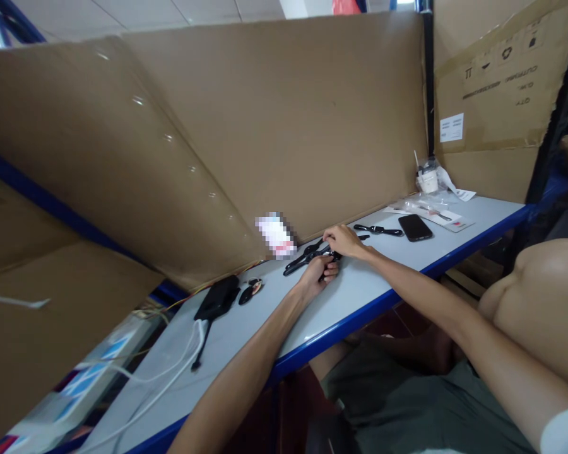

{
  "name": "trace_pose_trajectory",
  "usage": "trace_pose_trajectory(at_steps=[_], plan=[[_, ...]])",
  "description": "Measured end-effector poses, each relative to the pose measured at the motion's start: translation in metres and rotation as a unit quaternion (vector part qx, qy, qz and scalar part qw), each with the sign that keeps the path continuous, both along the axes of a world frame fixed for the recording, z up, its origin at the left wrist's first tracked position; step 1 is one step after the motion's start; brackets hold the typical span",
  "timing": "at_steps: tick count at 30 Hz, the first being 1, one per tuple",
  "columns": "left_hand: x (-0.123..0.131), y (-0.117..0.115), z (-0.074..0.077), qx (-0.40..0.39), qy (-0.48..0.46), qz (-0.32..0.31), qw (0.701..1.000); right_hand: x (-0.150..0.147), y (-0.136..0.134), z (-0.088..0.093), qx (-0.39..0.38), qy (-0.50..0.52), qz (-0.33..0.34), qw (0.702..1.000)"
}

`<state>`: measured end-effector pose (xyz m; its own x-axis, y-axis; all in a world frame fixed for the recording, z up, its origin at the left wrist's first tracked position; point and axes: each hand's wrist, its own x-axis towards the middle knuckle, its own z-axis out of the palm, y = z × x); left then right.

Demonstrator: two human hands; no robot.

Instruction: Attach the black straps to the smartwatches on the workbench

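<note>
Both hands meet over the middle of the grey table, close to the cardboard back wall. My left hand (319, 272) is closed, its fingers curled round a black wristwatch (330, 255), mostly hidden by the fingers. Just above and right, my right hand (344, 241) has its fingers pinched together at the same watch. Beside my left hand lie black watches with straps (307, 255), partly covered by the hands. Another black watch (377, 230) lies to the right of my right hand.
A black phone (415, 227) lies at right, near plastic bags and a white cup (428, 179). A blurred-out bright screen (276, 234) leans on the cardboard (284, 126). At left are a black pouch (218, 297), sunglasses (250, 292) and white cables (170, 367). Blue edging (341, 325) borders the table.
</note>
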<state>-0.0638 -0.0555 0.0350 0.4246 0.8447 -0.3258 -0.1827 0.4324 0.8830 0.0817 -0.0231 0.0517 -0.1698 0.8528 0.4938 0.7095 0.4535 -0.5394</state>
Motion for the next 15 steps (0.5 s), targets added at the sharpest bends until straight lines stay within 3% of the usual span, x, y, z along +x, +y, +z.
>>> trace_pose_trajectory(at_steps=[6,12,15], plan=[[-0.0008,0.0008,-0.0024,0.021,0.003,0.006,1.000,0.0026,0.0028,-0.0012,0.005,-0.005,-0.018,1.000],[-0.0002,-0.0026,-0.0009,0.040,0.006,-0.009,0.999,0.0019,0.0029,-0.0004,-0.068,0.069,0.070,0.993],[-0.0005,-0.0019,-0.0013,0.041,0.008,-0.014,0.999,0.0026,0.0010,0.0008,-0.057,0.054,0.058,0.995]])
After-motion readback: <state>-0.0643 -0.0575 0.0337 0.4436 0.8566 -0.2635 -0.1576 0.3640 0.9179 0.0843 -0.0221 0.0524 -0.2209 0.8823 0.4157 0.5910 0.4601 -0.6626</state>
